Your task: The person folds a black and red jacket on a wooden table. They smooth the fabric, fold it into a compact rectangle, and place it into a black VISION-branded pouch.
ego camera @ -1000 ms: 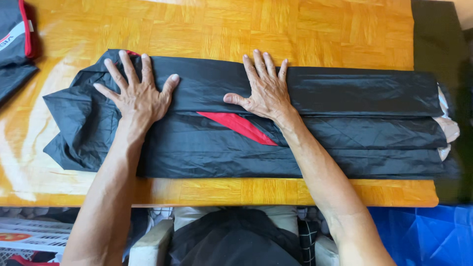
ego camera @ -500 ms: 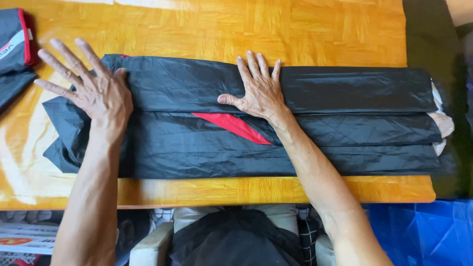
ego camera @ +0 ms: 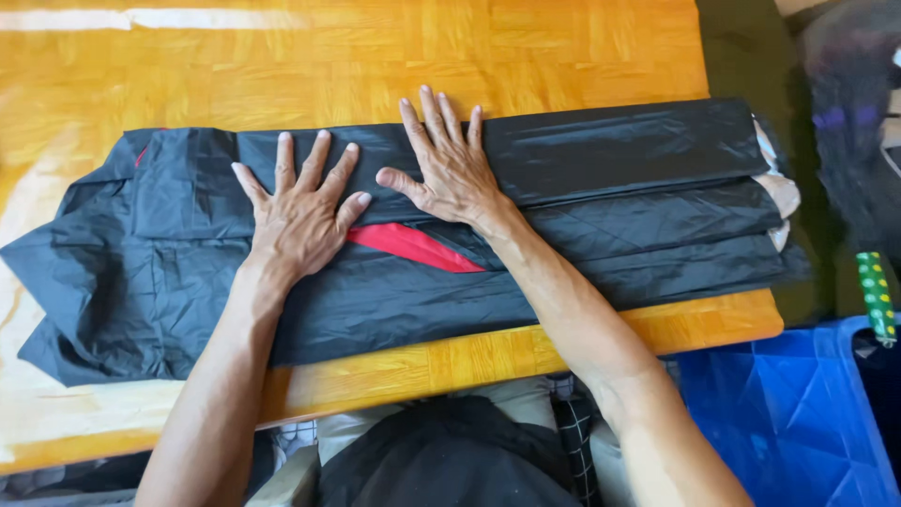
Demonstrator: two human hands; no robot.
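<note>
Nearest the camera, dark fabric covers the person's lap, with a checked cloth (ego camera: 572,427) beside it and a blue plastic crate (ego camera: 788,404) with ribbed faces at the right. Beyond these runs the front edge of a wooden table (ego camera: 469,47), its glossy orange-brown parquet catching a pale glare at the left.

On the table lies a long black garment (ego camera: 610,216) of thin, crinkled, slightly shiny material, folded lengthwise into a narrow band that spans most of the tabletop. Its left end is looser and spreads in rumpled flaps; its right end is neater, with white lining showing at the edge. A red wedge-shaped patch (ego camera: 413,249) shows between the folds near the middle.

The left hand (ego camera: 300,211) lies flat on the garment, palm down, fingers fanned wide apart and holding nothing. The right hand (ego camera: 450,169) rests flat just beside it, slightly farther back on the upper fold, its four fingers close together, thumb stretched out toward the left hand.
</note>
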